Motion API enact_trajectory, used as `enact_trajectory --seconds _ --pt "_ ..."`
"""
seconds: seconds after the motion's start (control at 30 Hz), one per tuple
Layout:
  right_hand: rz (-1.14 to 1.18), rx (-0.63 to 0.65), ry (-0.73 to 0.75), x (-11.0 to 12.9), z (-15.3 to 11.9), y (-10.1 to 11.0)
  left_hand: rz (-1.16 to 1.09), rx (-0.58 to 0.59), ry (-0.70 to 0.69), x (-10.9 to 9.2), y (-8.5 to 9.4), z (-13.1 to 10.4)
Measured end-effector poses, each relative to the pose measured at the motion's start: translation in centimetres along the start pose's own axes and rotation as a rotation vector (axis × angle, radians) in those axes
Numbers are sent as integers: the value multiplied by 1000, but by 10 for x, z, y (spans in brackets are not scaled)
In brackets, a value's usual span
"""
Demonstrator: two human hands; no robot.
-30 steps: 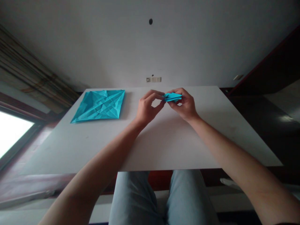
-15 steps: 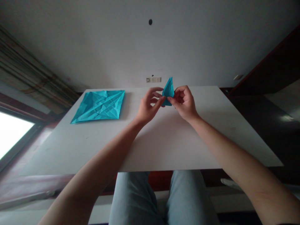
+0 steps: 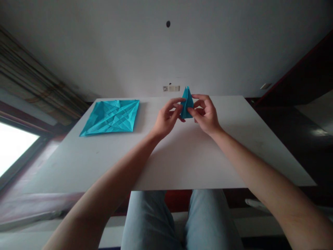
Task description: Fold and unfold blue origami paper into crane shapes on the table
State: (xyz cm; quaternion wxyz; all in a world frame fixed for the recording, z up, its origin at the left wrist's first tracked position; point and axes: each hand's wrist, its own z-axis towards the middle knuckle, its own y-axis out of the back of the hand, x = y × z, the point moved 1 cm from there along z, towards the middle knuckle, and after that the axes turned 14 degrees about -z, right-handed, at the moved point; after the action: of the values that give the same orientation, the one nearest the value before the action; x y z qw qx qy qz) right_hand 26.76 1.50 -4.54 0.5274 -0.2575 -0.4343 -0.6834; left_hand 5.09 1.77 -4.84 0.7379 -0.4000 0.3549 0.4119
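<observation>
Between my two hands, above the far part of the white table, stands a small piece of folded blue paper (image 3: 186, 106), pointed at the top and wider at its base. My left hand (image 3: 168, 116) pinches its left side, with the thumb and fingers at the edge. On the right side, my right hand (image 3: 206, 113) grips the paper, thumb low on its front and index finger near the upper edge. Narrow split tips and a vertical fold show on the front. The fingertips behind the paper are partly hidden.
A larger creased blue sheet (image 3: 111, 117) lies on the white table (image 3: 187, 159) at the left. Behind the table rises a grey wall with sockets (image 3: 171, 88). A curtain (image 3: 31, 73) hangs at the left, and my legs are under the near edge.
The folded paper has turned so its front faces me with the tips more centred. My left fingers and right index finger have shifted onto its upper sides.
</observation>
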Motion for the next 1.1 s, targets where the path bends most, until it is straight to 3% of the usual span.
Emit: enact_trajectory --seconds 0.2,0.5,0.67,0.8,1.1 --pt "-12 3 -5 -6 0 0 32 -10 22 2 1 -1" --pt "7 241 99 9 -4 11 33 -81 11 4 9 7" --pt "32 117 73 -5 -2 2 12 -67 8 10 13 7" --pt "50 99 52 -17 1 -1 -57 -34 7 8 11 4" --pt "-27 66 30 -9 1 2 27 -65 -24 1 6 3"
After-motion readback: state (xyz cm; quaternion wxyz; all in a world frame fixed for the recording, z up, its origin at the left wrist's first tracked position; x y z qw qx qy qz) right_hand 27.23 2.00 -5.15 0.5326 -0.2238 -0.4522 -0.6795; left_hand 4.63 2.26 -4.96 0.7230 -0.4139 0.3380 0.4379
